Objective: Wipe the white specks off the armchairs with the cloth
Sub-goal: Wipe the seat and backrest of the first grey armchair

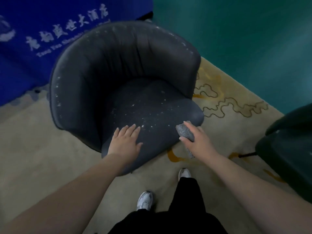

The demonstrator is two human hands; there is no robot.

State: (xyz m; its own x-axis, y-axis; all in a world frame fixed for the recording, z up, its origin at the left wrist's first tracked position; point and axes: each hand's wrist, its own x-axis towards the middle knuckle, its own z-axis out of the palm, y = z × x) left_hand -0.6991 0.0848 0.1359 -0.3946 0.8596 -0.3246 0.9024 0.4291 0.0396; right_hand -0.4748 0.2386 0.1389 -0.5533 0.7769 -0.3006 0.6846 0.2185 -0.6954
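A dark grey armchair stands in front of me on the carpet. White specks dot its seat cushion, and more run along the top of its backrest and its left arm. My left hand lies flat on the front of the seat, fingers straight. My right hand grips a bunched grey cloth at the seat's front right corner. One end of the cloth hangs below my wrist.
A second, dark green armchair stands at the right edge. Behind the grey chair hangs a blue banner with white lettering, beside a teal wall. The beige carpet has orange and brown patterns. My feet in white shoes stand close to the chair.
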